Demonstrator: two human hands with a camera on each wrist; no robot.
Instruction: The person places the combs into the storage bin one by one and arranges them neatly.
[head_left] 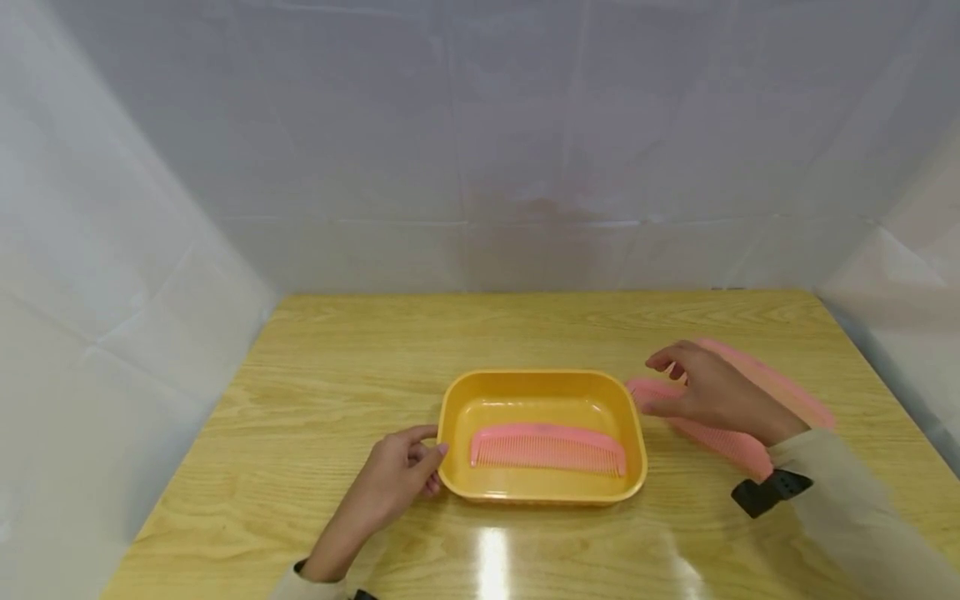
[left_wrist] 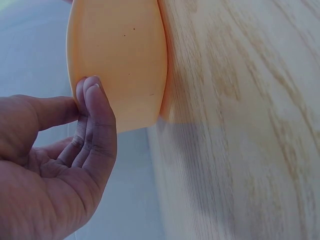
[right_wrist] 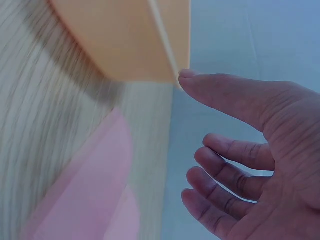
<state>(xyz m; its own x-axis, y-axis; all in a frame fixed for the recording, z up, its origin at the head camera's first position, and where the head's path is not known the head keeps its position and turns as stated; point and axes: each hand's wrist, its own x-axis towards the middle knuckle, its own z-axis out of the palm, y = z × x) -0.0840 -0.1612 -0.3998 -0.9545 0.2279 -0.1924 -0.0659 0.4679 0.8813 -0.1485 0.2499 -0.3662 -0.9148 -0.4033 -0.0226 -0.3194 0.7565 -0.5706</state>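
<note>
A yellow plastic tray (head_left: 540,500) with rounded corners stands on the table, and a pink comb (head_left: 547,448) lies flat inside it, teeth toward the front. My left hand (head_left: 393,475) pinches the tray's left rim between thumb and fingers; the left wrist view shows this grip on the orange-looking wall (left_wrist: 122,55). To the right of the tray my right hand (head_left: 708,392) hovers, fingers spread and loosely bent, holding nothing. Below it lie two more pink combs, a nearer comb (head_left: 738,450) and a farther comb (head_left: 772,383), both partly hidden by the hand and arm.
The wooden table (head_left: 337,375) reaches back to a pale sheet (head_left: 450,150) hung behind it, with more sheeting along the left and right sides. Light glares off the tabletop in front of the tray.
</note>
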